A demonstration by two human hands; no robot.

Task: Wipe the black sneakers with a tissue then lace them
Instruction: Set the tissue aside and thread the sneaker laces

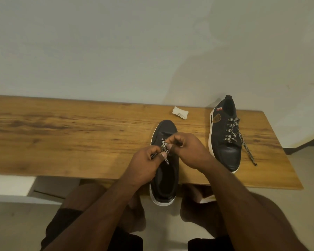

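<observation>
So the near sneaker point(164, 160) is the one being worked on, sitting on the wooden table point(62, 133) right in front of the person with its heel hanging off the near edge and its toe pointing away toward the wall point(116, 42), long axis basically straight front to back. My guess is it's pulled close like that so both hands can get at the eyelets. The left hand point(145, 160) has its fingers curled around the zigzag lace point(163, 148), pinching one strand, and the right hand point(187, 149) is curled in too, apparently pinching the lace at the tongue, though I can't see exactly what its fingertips have. Looks like lacing is only partway up this shoe. The other sneaker point(225, 136) sits well apart to the right, flipped the other way with its toe toward the person, laced with one end trailing loose on the wood. The folded tissue point(180, 112) is parked near the wall, so wiping is probably done.
</observation>
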